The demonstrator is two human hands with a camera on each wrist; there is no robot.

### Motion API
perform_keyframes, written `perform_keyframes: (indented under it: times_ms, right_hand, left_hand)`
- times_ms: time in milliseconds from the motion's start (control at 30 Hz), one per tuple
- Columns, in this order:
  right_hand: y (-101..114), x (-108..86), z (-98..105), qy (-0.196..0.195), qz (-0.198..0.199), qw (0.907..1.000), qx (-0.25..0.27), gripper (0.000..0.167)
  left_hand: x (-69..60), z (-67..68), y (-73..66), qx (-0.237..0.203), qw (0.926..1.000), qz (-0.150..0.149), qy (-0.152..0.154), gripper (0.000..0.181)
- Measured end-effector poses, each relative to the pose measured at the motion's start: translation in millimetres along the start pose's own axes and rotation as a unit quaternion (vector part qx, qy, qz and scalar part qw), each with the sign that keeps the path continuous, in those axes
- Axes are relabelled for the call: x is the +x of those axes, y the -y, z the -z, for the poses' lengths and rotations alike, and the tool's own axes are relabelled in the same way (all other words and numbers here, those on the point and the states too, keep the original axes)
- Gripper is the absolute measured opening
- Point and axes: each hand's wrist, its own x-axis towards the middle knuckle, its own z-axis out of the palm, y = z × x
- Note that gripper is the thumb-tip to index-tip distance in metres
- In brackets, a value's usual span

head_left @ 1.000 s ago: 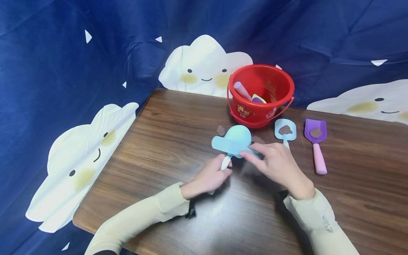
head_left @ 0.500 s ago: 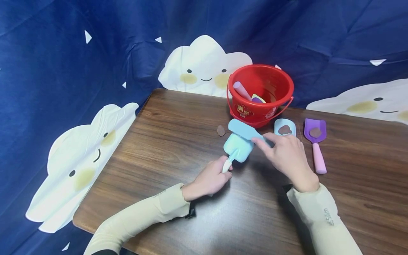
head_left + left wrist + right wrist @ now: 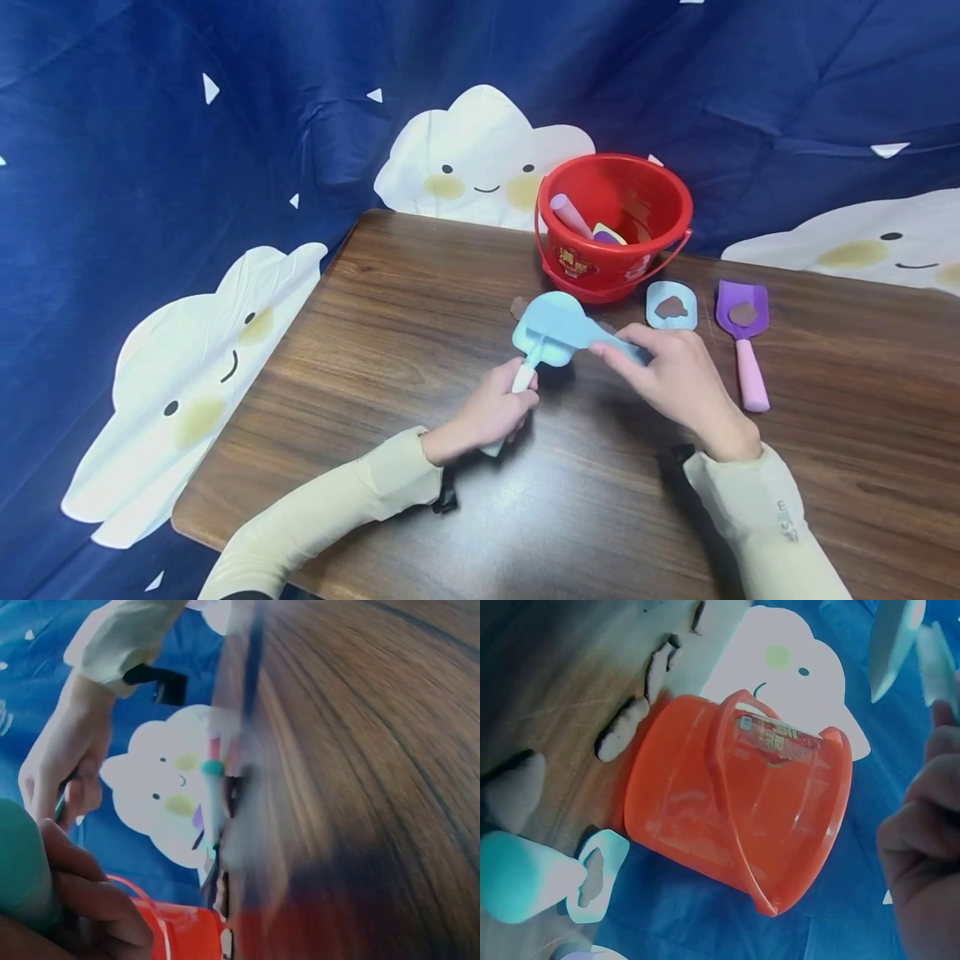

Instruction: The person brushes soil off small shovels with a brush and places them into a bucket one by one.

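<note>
My left hand [image 3: 497,408] grips the white handle [image 3: 524,377] of a light blue toy shovel [image 3: 553,356], held above the table. My right hand [image 3: 686,375] pinches the narrow end of a light blue flat paddle [image 3: 573,325]. Its broad end lies across the shovel's blade in the head view and hides much of it; whether the two touch I cannot tell. Up close in the left wrist view, the fingers of my left hand [image 3: 94,900] curl round a pale green handle end [image 3: 22,862]. In the right wrist view my right hand [image 3: 930,817] has curled fingers.
A red bucket [image 3: 592,271] with toy tools inside stands at the back. To its right lie a light blue shovel [image 3: 652,310] and a purple shovel [image 3: 757,308], each bearing a brown lump. Another brown lump [image 3: 517,307] lies left of the held shovel.
The paddle swung up toward the bucket, then came back down over the shovel blade. My right hand shifted a little right; my left hand drew slightly left.
</note>
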Motion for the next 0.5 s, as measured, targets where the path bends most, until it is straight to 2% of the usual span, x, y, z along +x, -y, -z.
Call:
perform_keyframes:
  times_ms: [67,167,333,500]
  right_hand:
    - [0,-2.7,-1,0.009,0.012,0.9998,0.012,0.018]
    - [-1,-5.5,-2,0.016,0.020,0.9993,0.028,0.018]
    - [-9,-7.1,-1,0.005,0.021,0.9994,0.027,0.021]
    - [-20,-7.5,-1,-0.019,-0.008,0.9998,-0.007,0.022]
  left_hand:
    - [0.7,1.5,-2.1,-0.054,0.9984,0.013,0.006,0.010]
    - [1.3,3.6,-3.9,-0.090,0.9956,0.022,0.012,0.011]
    - [1.2,5.9,-4.1,-0.077,0.9966,0.021,0.021,0.011]
    - [0.7,7.0,-4.2,-0.064,0.9975,0.022,0.022,0.012]
